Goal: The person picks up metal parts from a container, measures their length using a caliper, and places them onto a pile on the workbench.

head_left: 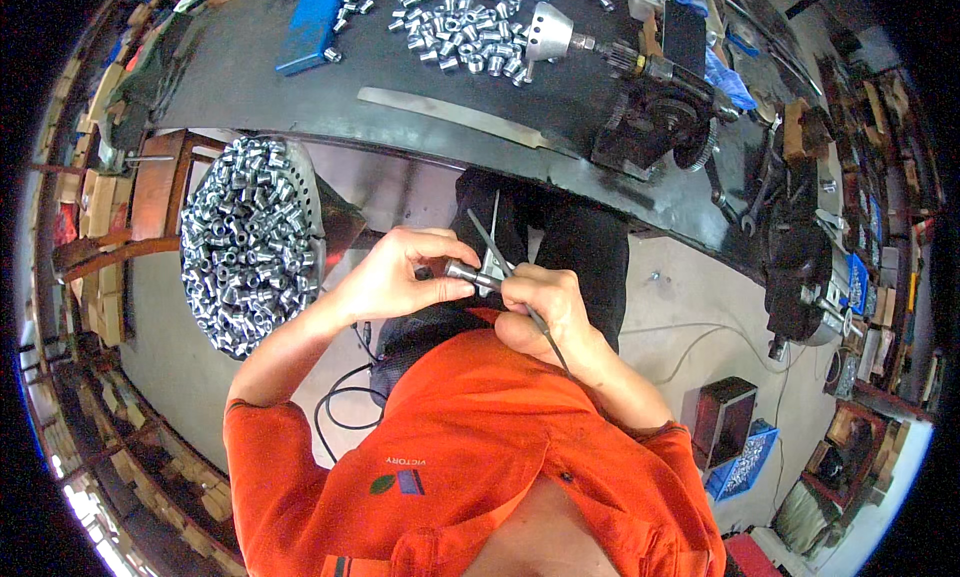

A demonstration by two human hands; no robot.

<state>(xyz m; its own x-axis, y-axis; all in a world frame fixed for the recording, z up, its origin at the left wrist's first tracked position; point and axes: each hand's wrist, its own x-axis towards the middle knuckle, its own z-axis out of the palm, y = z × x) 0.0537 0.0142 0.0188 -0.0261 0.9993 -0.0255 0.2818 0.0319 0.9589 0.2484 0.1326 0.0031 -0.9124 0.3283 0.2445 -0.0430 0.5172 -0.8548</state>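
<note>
Above my lap, my left hand (408,274) pinches a short cylindrical metal fitting (461,270) between thumb and fingertips. Close beside it, my right hand (545,305) is closed round a slim dark rod-like tool (537,319), which runs slantwise through the fist. A thin pale metal piece (492,239) crosses this tool near the fitting; whether the two are joined I cannot tell. The right fingertips are by the fitting's right end, and the exact contact is hidden. At my left, a perforated bowl-like container (303,182) is heaped with similar metal fittings (245,247).
On the dark workbench (250,102) lie loose fittings (465,27), a blue bar-like block (312,25) and a flat metal strip (450,115). A geared machine (660,117) with a perforated metal cone (549,32) stands at right, near wrenches (765,182). A blue crate (745,464) sits on the floor.
</note>
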